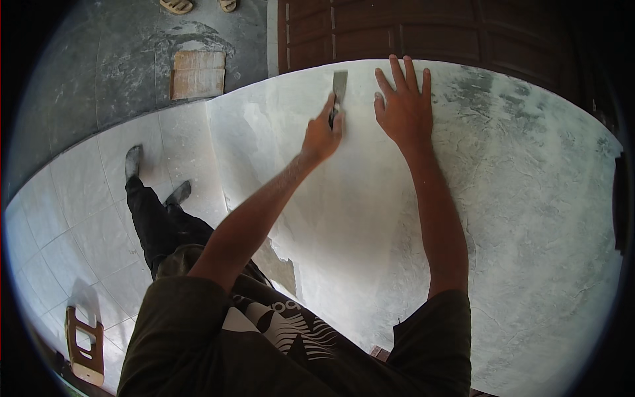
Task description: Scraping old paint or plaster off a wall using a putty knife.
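My left hand point(322, 134) grips a putty knife point(340, 82) by its dark handle, with the index finger laid along it. Its flat metal blade points towards the far edge of a whitish, plaster-coated wall point(357, 198). To the right, my right hand point(407, 104) rests palm down on the same wall. The fingers are spread, and their tips reach close to the edge. Smooth pale coating surrounds both hands; rougher, grey-blotched coating lies right of my right arm.
Beyond the wall's edge is a dark brown panelled door point(367, 39). Cardboard point(198, 74) lies on the dusty grey floor point(124, 59), near sandals point(177, 5). My feet stand on pale tiles point(74, 193). A small wooden stool point(85, 347) is at the lower left.
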